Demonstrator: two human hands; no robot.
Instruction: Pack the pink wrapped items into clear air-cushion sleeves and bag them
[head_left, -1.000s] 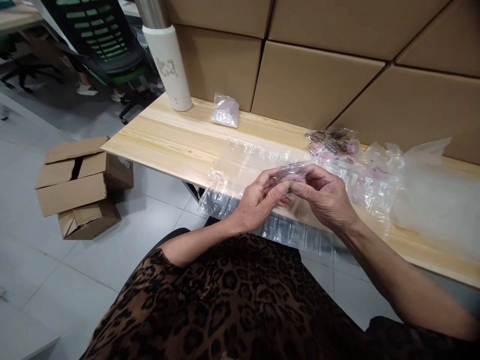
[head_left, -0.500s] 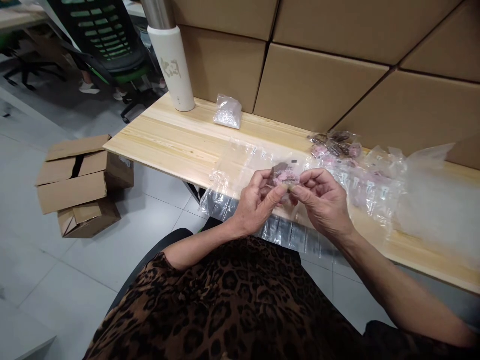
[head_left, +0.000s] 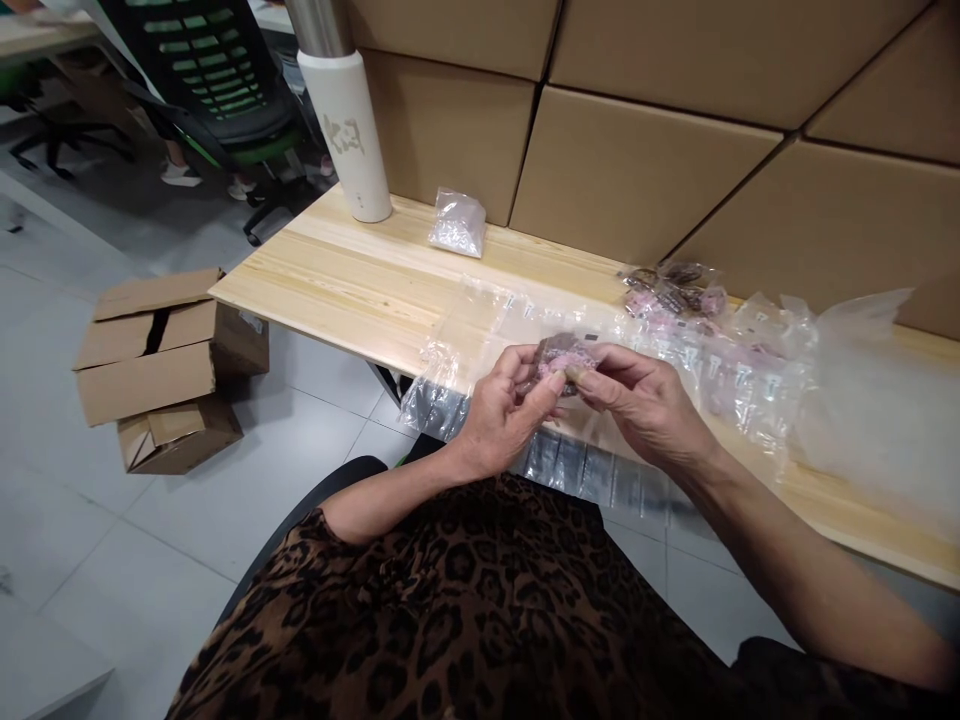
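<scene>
Centre of frame, I see both hands meeting over the worktop [head_left: 352,285] edge. Left hand [head_left: 501,415] & right hand [head_left: 646,405] each pinch one small pink-and-brown item in a clear packet [head_left: 559,355] btwn thumb & fingertips, lifted off the wood. Just behind: strip of clear plastic pouches [head_left: 480,340] draped over the front edge. Further back, centre-right: pile of similar pink packets [head_left: 671,290]. Upper left: small clear bag [head_left: 457,222], white tumbler [head_left: 346,135], cardboard boxes [head_left: 637,170] along the back.
</scene>
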